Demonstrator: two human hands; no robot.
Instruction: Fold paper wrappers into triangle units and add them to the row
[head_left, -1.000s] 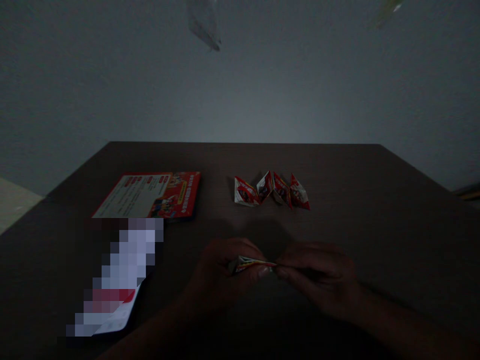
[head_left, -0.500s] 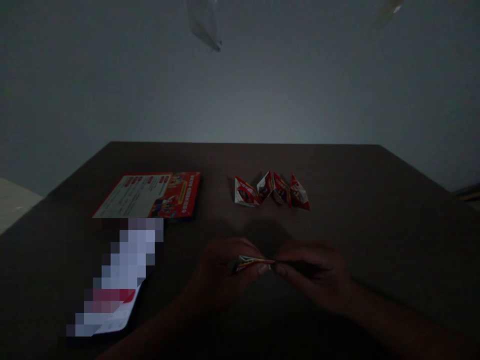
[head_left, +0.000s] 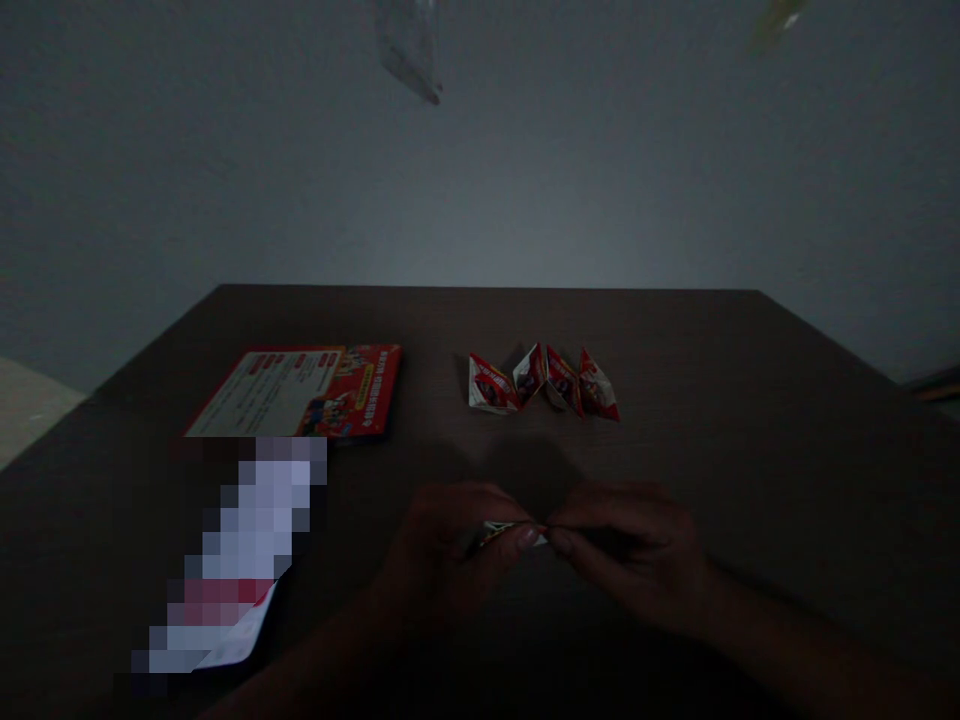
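Observation:
The scene is dim. My left hand [head_left: 442,550] and my right hand [head_left: 637,560] meet over the near part of a dark wooden table [head_left: 750,420]. Both pinch a small folded red-and-white paper piece [head_left: 501,530] between fingertips and thumbs; only a sliver of it shows between the hands. Farther back, several folded red-and-white paper shapes [head_left: 544,382] lie in a row.
A red and white printed sheet [head_left: 300,390] lies flat at the left of the table. Nearer, a blurred-out white and red paper [head_left: 240,560] lies at an angle. A pale wall rises behind the table's far edge.
The hands have closed in on each other, so less of the folded paper shows between them. Everything else on the table has stayed put.

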